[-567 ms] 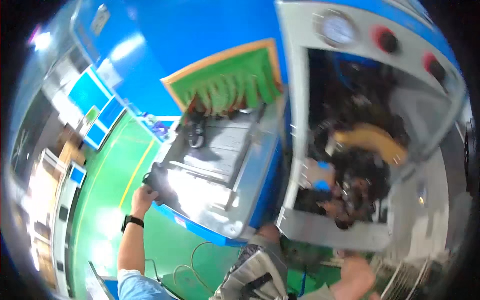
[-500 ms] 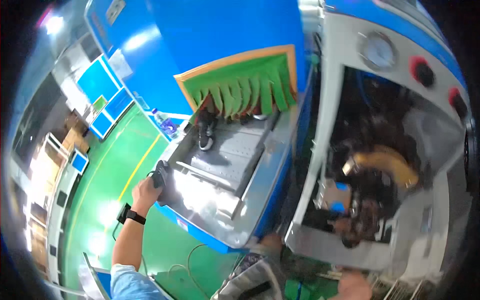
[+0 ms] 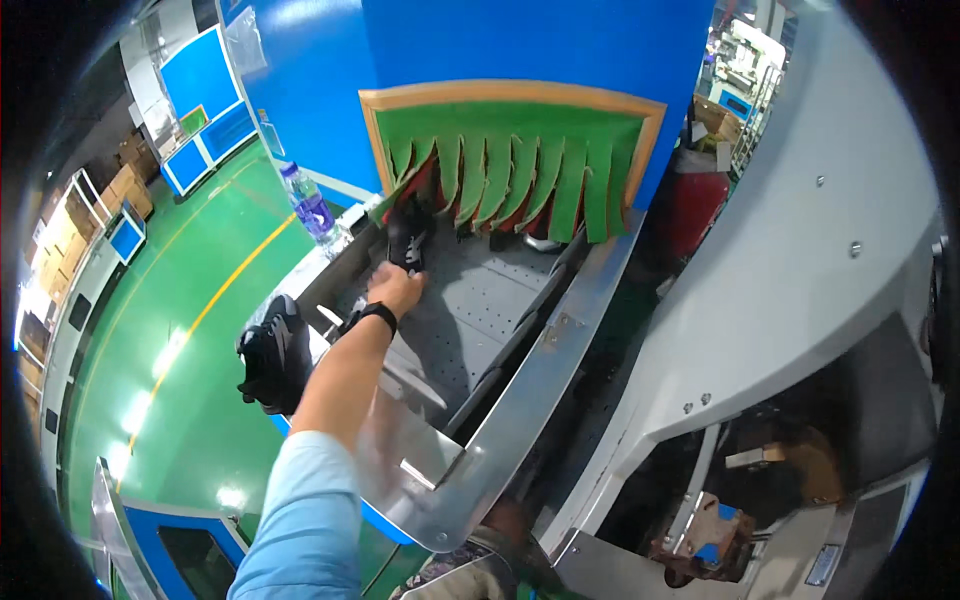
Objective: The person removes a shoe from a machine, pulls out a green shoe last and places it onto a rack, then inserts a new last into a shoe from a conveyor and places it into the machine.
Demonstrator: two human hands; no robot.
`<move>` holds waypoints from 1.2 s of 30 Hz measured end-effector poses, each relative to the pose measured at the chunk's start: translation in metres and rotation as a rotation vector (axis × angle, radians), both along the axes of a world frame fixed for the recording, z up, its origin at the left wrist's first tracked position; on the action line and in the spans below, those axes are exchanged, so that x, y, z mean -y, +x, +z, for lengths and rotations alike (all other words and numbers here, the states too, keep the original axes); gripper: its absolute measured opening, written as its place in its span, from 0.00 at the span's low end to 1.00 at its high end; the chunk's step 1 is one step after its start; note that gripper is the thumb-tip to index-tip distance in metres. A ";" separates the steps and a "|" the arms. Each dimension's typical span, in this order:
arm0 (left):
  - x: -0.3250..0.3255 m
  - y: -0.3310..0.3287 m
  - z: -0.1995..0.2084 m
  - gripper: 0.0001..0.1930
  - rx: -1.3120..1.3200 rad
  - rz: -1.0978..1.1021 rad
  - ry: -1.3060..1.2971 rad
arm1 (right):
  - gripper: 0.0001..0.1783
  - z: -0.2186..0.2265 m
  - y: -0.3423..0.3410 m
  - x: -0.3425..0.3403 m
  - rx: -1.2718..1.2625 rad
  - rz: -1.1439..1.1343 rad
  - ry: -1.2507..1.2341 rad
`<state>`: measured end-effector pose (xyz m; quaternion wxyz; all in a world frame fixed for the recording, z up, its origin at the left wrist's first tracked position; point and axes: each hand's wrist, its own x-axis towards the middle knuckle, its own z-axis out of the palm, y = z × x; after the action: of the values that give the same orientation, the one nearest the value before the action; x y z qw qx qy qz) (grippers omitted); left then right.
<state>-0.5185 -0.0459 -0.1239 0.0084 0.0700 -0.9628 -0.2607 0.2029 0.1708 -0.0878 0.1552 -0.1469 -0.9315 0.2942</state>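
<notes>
My left hand (image 3: 397,288), with a black watch at the wrist, reaches forward onto a grey perforated conveyor bed (image 3: 480,300). Its fingers close on the near end of a black shoe (image 3: 408,235) lying just in front of a curtain of green strips (image 3: 510,165). A second black shoe (image 3: 272,352) rests on the left edge of the metal tray (image 3: 440,490), beside my forearm. My right hand is out of the picture.
A clear water bottle (image 3: 312,212) with a purple label stands at the conveyor's far left corner. A blue machine housing (image 3: 540,40) rises behind the curtain. A grey machine cover (image 3: 800,260) fills the right. The green floor (image 3: 170,340) lies to the left.
The view has swung left and down. My left hand has left the shoe at the tray's edge and reached ahead to the shoe by the curtain. My right hand has dropped out of view.
</notes>
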 end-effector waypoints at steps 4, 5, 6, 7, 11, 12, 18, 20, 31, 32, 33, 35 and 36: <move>0.041 0.049 0.050 0.25 0.468 -0.176 1.082 | 0.18 0.022 -0.031 0.017 0.235 -0.134 -0.175; 0.049 0.088 0.065 0.24 0.501 -0.232 1.105 | 0.18 0.014 -0.039 0.018 0.162 -0.054 -0.147; 0.055 0.135 0.082 0.23 0.540 -0.298 1.125 | 0.18 0.017 -0.055 0.028 0.068 -0.026 -0.255; 0.059 0.187 0.097 0.24 0.514 -0.371 1.156 | 0.19 0.024 -0.074 0.042 -0.027 0.003 -0.362; 0.098 0.368 0.068 0.25 0.451 -0.747 1.172 | 0.40 0.079 -0.147 0.118 -0.567 0.312 -1.140; 0.089 0.416 0.086 0.23 0.550 -0.681 1.185 | 0.46 0.071 -0.152 0.128 -0.549 0.197 -1.356; 0.073 0.512 0.085 0.37 0.921 -0.823 1.086 | 0.45 0.083 -0.090 0.099 -0.422 -0.126 -1.421; 0.048 0.521 0.089 0.43 0.873 -0.869 1.400 | 0.42 0.072 -0.062 0.094 -0.084 -0.257 -1.529; -0.018 0.522 0.095 0.09 0.509 -1.760 0.619 | 0.34 0.014 0.030 0.049 -0.212 -0.008 -2.073; -0.022 0.528 0.101 0.09 0.645 -1.684 0.741 | 0.36 0.048 0.014 0.045 -0.418 -0.194 -1.809; -0.025 0.542 0.105 0.08 0.408 -1.737 1.192 | 0.39 0.081 0.001 0.035 -0.522 -0.269 -1.528; -0.018 0.553 0.143 0.11 0.521 -1.612 1.120 | 0.43 0.141 -0.024 0.007 -0.615 -0.318 -1.048; -0.021 0.548 0.149 0.12 0.468 -1.491 1.125 | 0.45 0.166 -0.039 -0.004 -0.637 -0.338 -0.897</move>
<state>0.0291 -0.0254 0.0254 -0.3867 -0.5159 -0.4709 -0.6021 0.1635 0.1751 0.0786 0.3952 -0.2493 -0.5865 0.6615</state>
